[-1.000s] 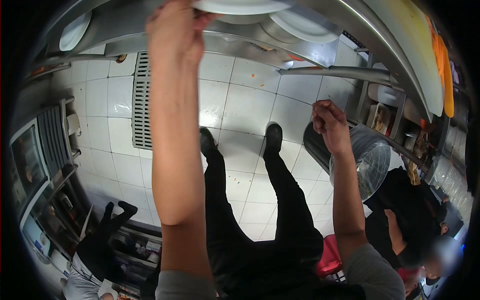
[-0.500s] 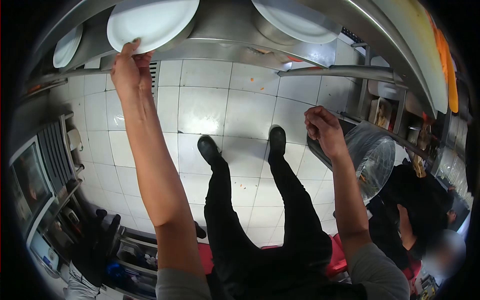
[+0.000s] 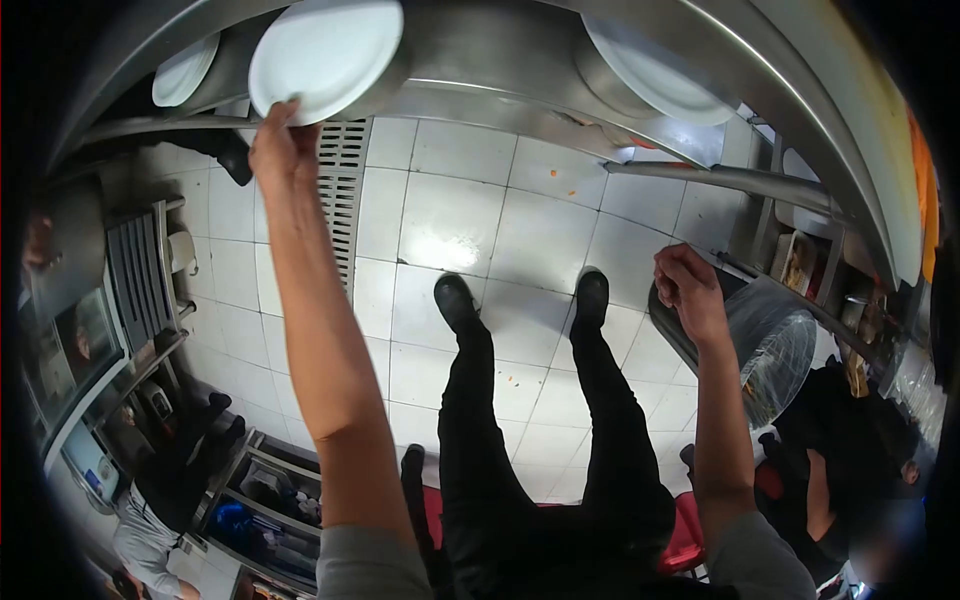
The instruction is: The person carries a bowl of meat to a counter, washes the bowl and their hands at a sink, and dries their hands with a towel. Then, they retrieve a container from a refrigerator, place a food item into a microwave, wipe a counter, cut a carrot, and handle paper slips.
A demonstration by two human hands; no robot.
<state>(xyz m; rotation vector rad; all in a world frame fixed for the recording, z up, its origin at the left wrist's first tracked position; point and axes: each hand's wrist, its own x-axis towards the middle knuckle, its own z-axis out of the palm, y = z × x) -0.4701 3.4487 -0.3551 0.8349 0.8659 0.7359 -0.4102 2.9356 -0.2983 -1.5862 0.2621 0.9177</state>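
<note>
At the upper left, my left hand (image 3: 285, 145) grips the near rim of a white plate (image 3: 328, 55) at the metal shelf. The thumb lies on top of the rim and the other fingers are beneath it. My right hand (image 3: 688, 278) hangs over the floor at the right, near the bin, with its fingers curled; nothing shows in it. A second white plate (image 3: 655, 65) is at the upper right of the shelf, and another white plate (image 3: 187, 72) is at the far left.
A bin with a clear plastic liner (image 3: 775, 350) stands right of my legs. Metal shelf edge (image 3: 480, 98) runs across the top. A floor drain grate (image 3: 345, 190) lies at left centre. People in dark clothes are at the lower right and lower left; a dark shoe (image 3: 235, 160) shows upper left.
The whole view has shifted, so most things appear further right. A dark shoe and leg have come into view at the upper left. My left hand still holds the plate.
</note>
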